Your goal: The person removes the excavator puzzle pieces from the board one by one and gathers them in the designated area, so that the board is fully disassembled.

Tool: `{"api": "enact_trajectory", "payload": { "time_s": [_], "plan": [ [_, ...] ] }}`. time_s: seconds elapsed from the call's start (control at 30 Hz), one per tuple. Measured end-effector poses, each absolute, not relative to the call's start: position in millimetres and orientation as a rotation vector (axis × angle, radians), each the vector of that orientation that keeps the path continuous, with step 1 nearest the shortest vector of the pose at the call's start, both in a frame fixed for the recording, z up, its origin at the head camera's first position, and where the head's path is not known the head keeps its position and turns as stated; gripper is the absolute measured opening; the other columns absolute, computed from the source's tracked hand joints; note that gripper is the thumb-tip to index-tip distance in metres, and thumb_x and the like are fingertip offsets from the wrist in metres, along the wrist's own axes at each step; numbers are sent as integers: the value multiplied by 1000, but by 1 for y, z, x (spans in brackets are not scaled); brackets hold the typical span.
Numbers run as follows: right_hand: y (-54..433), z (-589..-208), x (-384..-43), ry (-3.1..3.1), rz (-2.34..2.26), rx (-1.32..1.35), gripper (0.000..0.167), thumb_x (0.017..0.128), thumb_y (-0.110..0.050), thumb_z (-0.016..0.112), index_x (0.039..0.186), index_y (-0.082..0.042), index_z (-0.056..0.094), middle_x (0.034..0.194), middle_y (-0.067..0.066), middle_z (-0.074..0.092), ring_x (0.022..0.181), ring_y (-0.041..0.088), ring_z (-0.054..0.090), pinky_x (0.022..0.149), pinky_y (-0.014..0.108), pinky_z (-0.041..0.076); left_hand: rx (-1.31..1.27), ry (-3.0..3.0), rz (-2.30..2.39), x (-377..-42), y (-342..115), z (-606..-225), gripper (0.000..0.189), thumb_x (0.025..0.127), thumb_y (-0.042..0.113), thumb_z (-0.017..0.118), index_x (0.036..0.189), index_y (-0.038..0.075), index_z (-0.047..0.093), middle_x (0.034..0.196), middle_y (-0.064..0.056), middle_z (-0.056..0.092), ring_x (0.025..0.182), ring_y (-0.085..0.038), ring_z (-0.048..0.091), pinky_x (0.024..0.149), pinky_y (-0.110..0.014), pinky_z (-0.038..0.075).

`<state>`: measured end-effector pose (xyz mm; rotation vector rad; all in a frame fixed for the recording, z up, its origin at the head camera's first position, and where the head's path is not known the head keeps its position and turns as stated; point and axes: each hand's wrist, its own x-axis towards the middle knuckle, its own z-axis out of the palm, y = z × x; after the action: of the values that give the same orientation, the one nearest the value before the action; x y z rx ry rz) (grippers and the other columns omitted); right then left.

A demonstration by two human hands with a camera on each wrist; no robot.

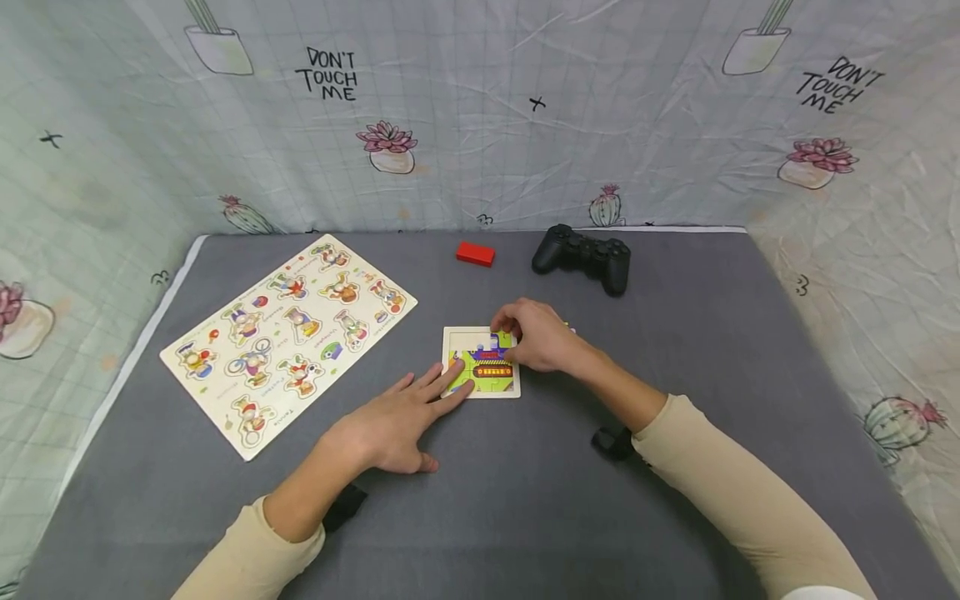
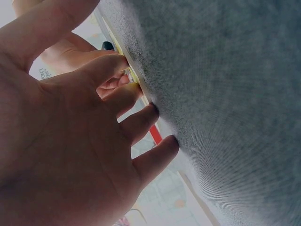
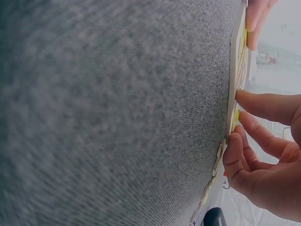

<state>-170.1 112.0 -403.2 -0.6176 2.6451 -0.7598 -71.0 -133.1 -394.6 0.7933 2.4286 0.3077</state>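
Note:
A small square jigsaw puzzle [image 1: 491,372] in a pale frame lies mid-table, showing a purple vehicle with an orange-red track on green. My left hand [image 1: 390,423] is spread flat, its index and middle fingertips resting on the puzzle's left side. At the upper right corner, my right hand [image 1: 546,335] pinches a green-yellow puzzle piece [image 1: 505,339] between thumb and fingers. From the right wrist view, a bit of yellow [image 3: 236,116] shows between thumb and forefinger, right at the frame; whether the piece is fully seated I cannot tell.
A large pale board [image 1: 273,333] with cartoon-figure pieces lies at the left. Towards the back are a red block [image 1: 476,254] and a black game controller [image 1: 583,257]. Loose flat pieces [image 3: 218,159] lie beyond the puzzle in the right wrist view. A patterned cloth surrounds the table.

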Motion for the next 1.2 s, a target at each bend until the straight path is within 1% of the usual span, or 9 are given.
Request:
{"api": "enact_trajectory", "payload": {
  "time_s": [0.3,0.63,0.87,1.0,1.2],
  "plan": [
    [111,-402,-169,2667,-781,-638,33,83,-8,85,114,-6,74,104,8,64,95,21,58,88,36,52,784,2423,308,-71,-133,-393,106,83,31,88,167,24,24,177,2,2,164,-27,5,131,-56,14],
    [109,-401,-168,2677,-800,-615,32,82,-5,84,113,-6,75,103,8,63,95,21,57,86,35,51,785,2426,306,-71,-133,-393,106,82,31,88,167,24,25,177,2,2,164,-27,5,130,-56,14],
    [111,-401,-169,2698,-850,-616,30,81,2,80,110,-5,77,102,10,66,92,21,58,83,35,53,784,2427,298,-72,-133,-394,106,83,31,88,168,25,24,177,2,1,164,-27,5,131,-55,14],
    [111,-402,-170,2703,-860,-608,29,81,2,80,109,-6,78,102,10,66,92,21,59,83,34,53,794,2426,301,-72,-133,-393,106,83,29,88,168,23,24,177,1,1,164,-28,5,131,-56,14],
    [111,-403,-170,2701,-874,-575,28,81,2,79,107,-8,79,101,8,67,92,20,60,83,34,53,776,2419,297,-71,-134,-393,106,84,30,87,168,25,23,177,2,1,164,-27,4,131,-55,13]
  ]
}}
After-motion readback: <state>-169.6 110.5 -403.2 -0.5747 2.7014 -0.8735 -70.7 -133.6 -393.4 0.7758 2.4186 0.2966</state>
